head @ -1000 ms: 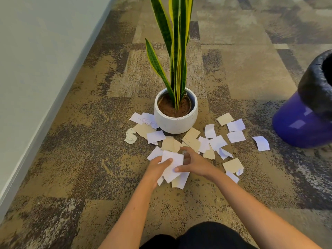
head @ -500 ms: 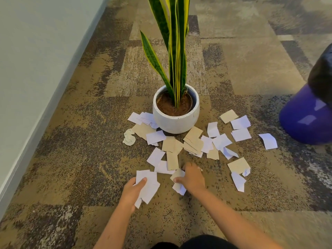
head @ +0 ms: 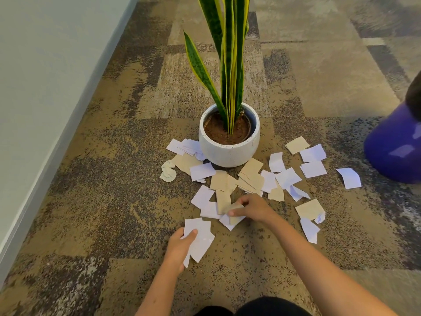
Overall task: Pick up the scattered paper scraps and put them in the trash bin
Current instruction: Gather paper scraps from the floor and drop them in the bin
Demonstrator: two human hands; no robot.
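Scraps (head: 248, 179): white and tan paper pieces, loose on the carpet (head: 102, 201), fanned from 9 o'clock round through 6 to 3 o'clock of the pot (head: 229, 151), several overlapping, a few touching the pot's base.

Held scraps (head: 200, 238): small stack of white pieces in the left hand (head: 180, 248), thumb on top, fingers beneath; grip pressed together on the stack, lifted just clear of the pile at its 7 o'clock.

Right hand (head: 250, 207): at the pile's near edge, 6 o'clock of the pot. Grip pinching a tan scrap (head: 232, 207) between thumb and fingertips; a white piece (head: 227, 221) lies under the hand, whether held or resting cannot be told.

Crumpled wad (head: 168, 171): at the pile's 9 o'clock edge, beside a tan piece.

Outlier (head: 348, 177): single white scrap at 3 o'clock, nearest the bin.

Bin (head: 394, 147): purple, dark liner at top, cut off by the right frame edge, at 3 o'clock of the pot, apart from the scraps.

Plant (head: 230, 53): tall striped leaves, upright in the white pot.

Wall (head: 45, 76): runs along the left, well apart from the pile. Open carpet lies between wall and pile, and near the person at 6 o'clock.
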